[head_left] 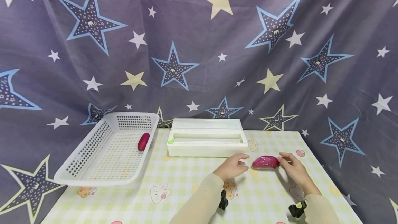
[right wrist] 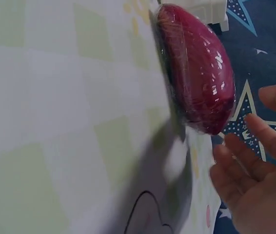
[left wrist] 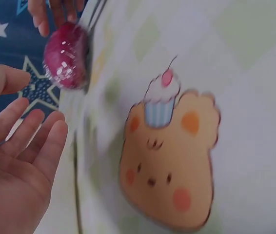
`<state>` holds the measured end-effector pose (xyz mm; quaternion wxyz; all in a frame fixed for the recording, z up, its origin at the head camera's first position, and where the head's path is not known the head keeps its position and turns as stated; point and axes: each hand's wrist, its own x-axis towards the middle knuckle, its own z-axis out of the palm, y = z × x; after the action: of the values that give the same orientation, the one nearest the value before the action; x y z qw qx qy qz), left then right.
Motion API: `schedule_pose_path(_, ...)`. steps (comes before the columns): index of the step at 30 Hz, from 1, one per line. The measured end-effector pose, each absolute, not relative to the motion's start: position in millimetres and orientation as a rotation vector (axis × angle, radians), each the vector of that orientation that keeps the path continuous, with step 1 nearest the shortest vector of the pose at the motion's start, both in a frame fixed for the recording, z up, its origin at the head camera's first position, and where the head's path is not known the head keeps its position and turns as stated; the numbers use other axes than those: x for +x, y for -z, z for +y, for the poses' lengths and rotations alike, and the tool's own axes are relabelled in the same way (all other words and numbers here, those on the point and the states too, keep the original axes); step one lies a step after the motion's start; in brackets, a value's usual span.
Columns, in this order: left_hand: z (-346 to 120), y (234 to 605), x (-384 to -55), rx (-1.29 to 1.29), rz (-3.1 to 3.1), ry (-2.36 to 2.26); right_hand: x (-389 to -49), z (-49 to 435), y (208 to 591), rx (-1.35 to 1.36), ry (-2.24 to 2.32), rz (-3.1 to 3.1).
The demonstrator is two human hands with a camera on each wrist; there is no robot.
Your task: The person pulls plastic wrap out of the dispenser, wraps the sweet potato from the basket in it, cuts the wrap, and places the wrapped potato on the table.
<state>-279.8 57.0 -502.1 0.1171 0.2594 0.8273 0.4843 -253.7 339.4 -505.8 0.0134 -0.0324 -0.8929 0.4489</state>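
Note:
A purple-red sweet potato (head_left: 265,162) wrapped in shiny clear film lies on the table between the two hands. The wrap's gloss and creases show on the sweet potato (right wrist: 199,68) in the right wrist view. To its left is my left hand (head_left: 234,166), fingers loosely bent and apart from it; the left wrist view shows this hand (left wrist: 21,151) holding nothing. At the other end is my right hand (head_left: 293,169), its fingertips close to the sweet potato. In the right wrist view a small gap separates that hand (right wrist: 260,165) from the wrap.
A white cling film box (head_left: 207,149) with its lid raised stands at the back of the table. At the left, a white perforated basket (head_left: 93,182) contains another purple-red sweet potato (head_left: 143,142). A starry curtain (head_left: 192,27) hangs behind the checked tablecloth (head_left: 133,205).

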Motion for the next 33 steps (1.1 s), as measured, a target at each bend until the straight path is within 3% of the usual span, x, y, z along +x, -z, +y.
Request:
schedule_pose_path(13, 1.0, 474.5, -297.1, 1.023, 2.547, -1.414, -263.6, 316.2, 485.2, 0.124, -1.245, -2.651)
schedule_pose_path(23, -59.3, 453.6, -311.3, 1.040, 2.636, -1.374, -277.7, 295.6, 480.9, 0.233, -1.220, -2.630)
schedule_pose_path(33, -120.5, 433.5, -330.0, 1.025, 3.015, -0.956, -304.5, 265.3, 472.2, 0.399, -1.168, -2.640)
